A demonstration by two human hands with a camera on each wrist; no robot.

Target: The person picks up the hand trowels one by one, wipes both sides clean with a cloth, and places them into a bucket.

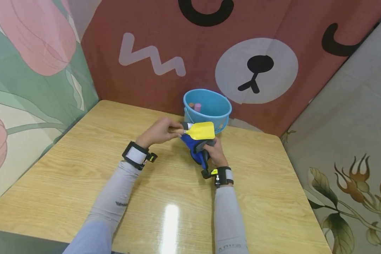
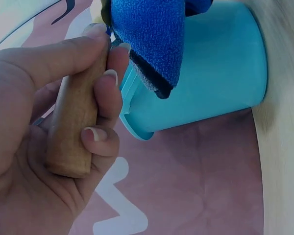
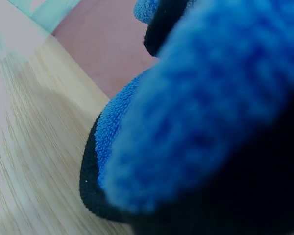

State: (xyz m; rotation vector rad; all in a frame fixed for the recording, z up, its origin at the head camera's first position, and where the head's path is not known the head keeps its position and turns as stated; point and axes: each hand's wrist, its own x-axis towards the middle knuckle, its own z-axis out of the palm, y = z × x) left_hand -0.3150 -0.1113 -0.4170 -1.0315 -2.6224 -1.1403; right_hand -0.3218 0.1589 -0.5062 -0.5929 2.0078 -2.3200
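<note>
My left hand [image 1: 158, 132] grips a small shovel by its wooden handle [image 2: 73, 127], thumb and fingers curled round it. The yellow blade [image 1: 201, 131] points right, in front of the bucket. A blue towelling cloth [image 1: 189, 141] with dark edging hangs from my right hand [image 1: 216, 153], which holds it bunched just below the blade. In the head view the blade overlaps the top of the cloth. Blue cloth folds [image 3: 196, 107] fill most of the right wrist view and hide the right fingers there.
A light blue bucket [image 1: 213, 104] stands at the back of the wooden table [image 1: 263, 190], by the wall hanging [image 1: 139, 21]. Inside it show a pink piece [image 1: 198, 107] and a brown one [image 1: 191, 105]. Printed drapes also border the table left and right.
</note>
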